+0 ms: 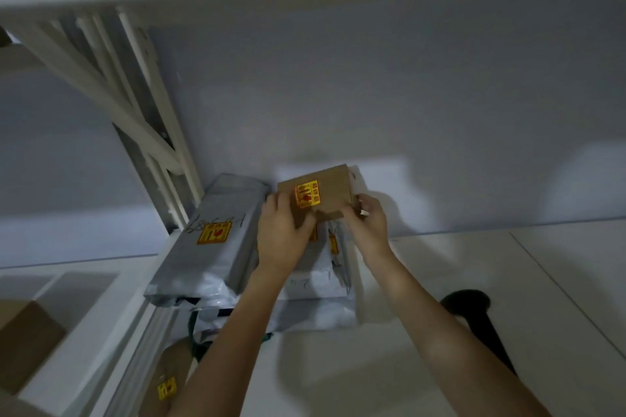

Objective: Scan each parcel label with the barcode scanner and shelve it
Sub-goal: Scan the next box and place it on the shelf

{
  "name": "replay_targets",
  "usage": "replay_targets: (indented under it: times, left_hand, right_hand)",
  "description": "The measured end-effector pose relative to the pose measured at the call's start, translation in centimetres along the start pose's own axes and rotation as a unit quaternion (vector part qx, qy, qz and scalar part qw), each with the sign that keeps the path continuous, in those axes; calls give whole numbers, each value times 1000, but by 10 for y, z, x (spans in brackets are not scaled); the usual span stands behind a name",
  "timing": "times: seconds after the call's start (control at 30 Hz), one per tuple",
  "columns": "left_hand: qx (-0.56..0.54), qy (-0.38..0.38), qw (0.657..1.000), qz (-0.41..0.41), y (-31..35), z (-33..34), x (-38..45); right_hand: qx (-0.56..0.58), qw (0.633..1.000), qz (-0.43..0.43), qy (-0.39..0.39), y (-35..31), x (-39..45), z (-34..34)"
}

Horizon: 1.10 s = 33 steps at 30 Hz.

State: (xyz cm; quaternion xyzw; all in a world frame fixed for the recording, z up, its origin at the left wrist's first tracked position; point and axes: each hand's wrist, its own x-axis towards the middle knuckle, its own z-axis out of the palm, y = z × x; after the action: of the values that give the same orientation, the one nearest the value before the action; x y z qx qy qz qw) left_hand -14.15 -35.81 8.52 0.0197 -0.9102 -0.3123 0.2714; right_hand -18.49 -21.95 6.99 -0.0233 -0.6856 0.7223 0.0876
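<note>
A small brown cardboard parcel (327, 189) with a yellow and red sticker sits on top of a stack of white poly-bag parcels (318, 281) on the white shelf (457, 281). My left hand (281, 234) grips the box's left front corner, thumb on its top. My right hand (367, 223) pinches the box's right front corner. A grey poly-bag parcel (216, 240) with handwriting and a yellow sticker lies just left of the stack. No barcode scanner is visible.
White shelf uprights and braces (149, 132) stand at the left. A brown box (27, 342) sits in the lower-left bay, and another brown parcel (169, 379) with a yellow sticker lies below. A dark object (474, 311) rests on the shelf at the right.
</note>
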Motion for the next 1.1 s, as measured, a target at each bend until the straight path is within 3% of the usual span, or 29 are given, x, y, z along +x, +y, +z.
replay_targets:
  times: [0.1,0.2,0.27,0.33,0.5,0.73,0.83,0.9,1.0,1.1]
  left_hand:
    - [-231,-32,965,-120,32,-6,-5]
    - [-317,-63,921,-218,64,-6,-1]
    - [-338,-108,887,-295,72,-2,4]
    - [-328,-137,878,-321,77,2,4]
    - [-256,-194,904,-281,98,9,-2]
    - [-110,-299,909,-271,115,-4,-1]
    - [-124,-322,898,-274,116,-3,-8]
    - [-151,-329,887,-285,117,-1,-15]
    - [-195,-312,880,-300,114,3,-27]
    - [-244,-288,879,-291,111,7,-40]
  right_hand:
    - [5,997,-80,-21,-1,-23,-29]
    - [-15,992,-121,-24,5,-36,-52]
    - [-50,985,-163,-19,8,-43,-67]
    - [-81,976,-200,-14,8,-48,-83]
    - [-152,950,-274,-16,9,-53,-110]
    - [-345,807,-476,-53,11,-56,-145]
    - [-388,734,-554,-61,13,-57,-157]
    - [-407,713,-568,-60,18,-59,-166]
    - [-398,761,-501,-107,22,-68,-182]
    - [-302,876,-333,-175,18,-81,-198]
